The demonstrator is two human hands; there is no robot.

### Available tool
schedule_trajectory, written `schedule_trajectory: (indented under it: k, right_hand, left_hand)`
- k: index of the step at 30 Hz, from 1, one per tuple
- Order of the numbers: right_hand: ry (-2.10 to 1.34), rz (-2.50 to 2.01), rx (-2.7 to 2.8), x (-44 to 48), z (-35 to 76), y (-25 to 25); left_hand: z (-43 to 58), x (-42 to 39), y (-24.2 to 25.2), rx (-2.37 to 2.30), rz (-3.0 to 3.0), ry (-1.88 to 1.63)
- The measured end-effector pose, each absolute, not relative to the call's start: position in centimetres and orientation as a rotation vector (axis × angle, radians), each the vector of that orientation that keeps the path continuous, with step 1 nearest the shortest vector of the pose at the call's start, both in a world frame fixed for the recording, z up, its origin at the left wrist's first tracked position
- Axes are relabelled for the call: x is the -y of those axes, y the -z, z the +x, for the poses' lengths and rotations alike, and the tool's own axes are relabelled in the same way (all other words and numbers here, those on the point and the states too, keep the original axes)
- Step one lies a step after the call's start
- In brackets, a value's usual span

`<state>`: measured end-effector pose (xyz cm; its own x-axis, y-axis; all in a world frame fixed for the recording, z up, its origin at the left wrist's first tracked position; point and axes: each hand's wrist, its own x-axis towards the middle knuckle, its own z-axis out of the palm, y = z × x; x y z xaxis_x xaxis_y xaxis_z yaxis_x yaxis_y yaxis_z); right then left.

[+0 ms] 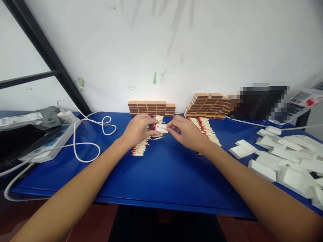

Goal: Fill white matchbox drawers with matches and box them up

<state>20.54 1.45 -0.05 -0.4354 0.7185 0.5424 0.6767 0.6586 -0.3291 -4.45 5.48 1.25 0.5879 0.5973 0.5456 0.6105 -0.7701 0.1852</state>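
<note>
My left hand (pixel 138 130) grips a small white matchbox tray (pixel 161 130) between thumb and fingers, above the blue table. At the tray's right end, the fingers of my right hand (pixel 186 131) are pinched on pale matches whose red heads lie over the tray; how many is too small to tell. Under and beside my left hand spreads a pile of red-headed matches (pixel 140 149). A second row of matches (pixel 211 131) lies beyond my right hand, partly covered by that hand and forearm.
Brown matchbox sleeves (pixel 147 108) are stacked against the wall, with a taller stack (pixel 208 107) to their right. White empty trays (pixel 285 153) are heaped at the right. A power strip (pixel 51 143) and looped white cable (pixel 75 141) lie left. The table's front edge (pixel 161 205) is near me.
</note>
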Motion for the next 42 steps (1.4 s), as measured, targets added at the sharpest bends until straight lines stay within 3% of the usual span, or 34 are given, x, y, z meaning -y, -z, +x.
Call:
schedule_trajectory:
  k: [9,20,32,42]
  right_hand:
    - [0.356,-1.238,2.337,-0.3,19.7,-0.5]
    - [0.468,-1.312,2.396,0.4,19.3,-0.9]
    - [0.234,-1.16,2.32,0.3,19.3,-0.3]
    - [-0.371,-1.097,2.36,-1.3,19.3,2.2]
  left_hand:
    - [-4.2,-5.4,-1.1,0.964,-2.767,0.932]
    - [-4.0,-5.1,-1.0,0.967,-2.786,0.896]
    - [-4.7,-5.4,-1.6,1.053,-2.732,0.915]
    - [-4.9,-5.5,-2.0,1.194,-2.643,0.906]
